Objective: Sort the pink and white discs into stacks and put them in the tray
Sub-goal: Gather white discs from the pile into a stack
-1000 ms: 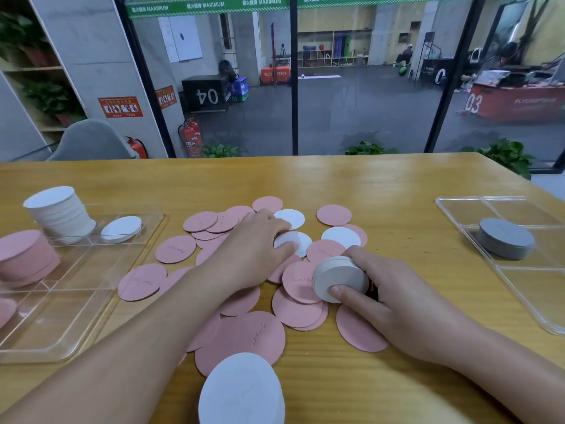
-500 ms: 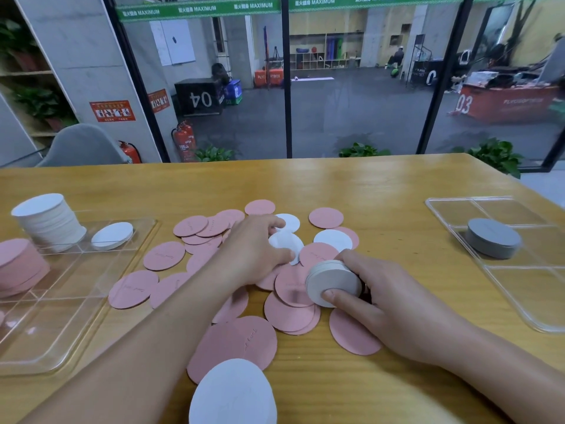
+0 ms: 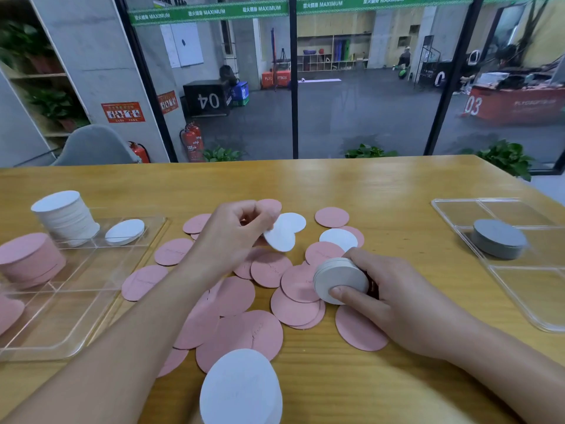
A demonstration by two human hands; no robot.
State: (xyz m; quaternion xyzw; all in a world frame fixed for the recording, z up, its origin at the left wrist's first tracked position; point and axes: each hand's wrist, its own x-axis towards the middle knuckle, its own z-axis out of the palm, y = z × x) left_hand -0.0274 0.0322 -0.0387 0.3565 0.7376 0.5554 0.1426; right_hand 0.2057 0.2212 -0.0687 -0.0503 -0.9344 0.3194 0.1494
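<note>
**White disc lifted, small stack held at centre right**

Left hand (image 3: 232,237), centre frame, pinches one white disc (image 3: 279,237) by its edge, raised off the pile and tilted. Right hand (image 3: 394,295), centre right, grips a short stack of white discs (image 3: 339,278) between thumb and fingers, stack tipped on its side above the pink ones.

Handling, as a judgement: discs look thin, light and fairly stiff, likely felt or card. Flat ones sit flush on the surface (image 3: 367,191), so best taken at the rim or slid off an overlap. Stack may splay if the grip loosens.

Loose pink discs (image 3: 269,269) lie scattered under and between both hands; a few white ones just beyond. Clear tray (image 3: 76,338) at left frame, well apart from the hands, holds a tall white stack (image 3: 65,217) and a pink stack (image 3: 30,258).
</note>
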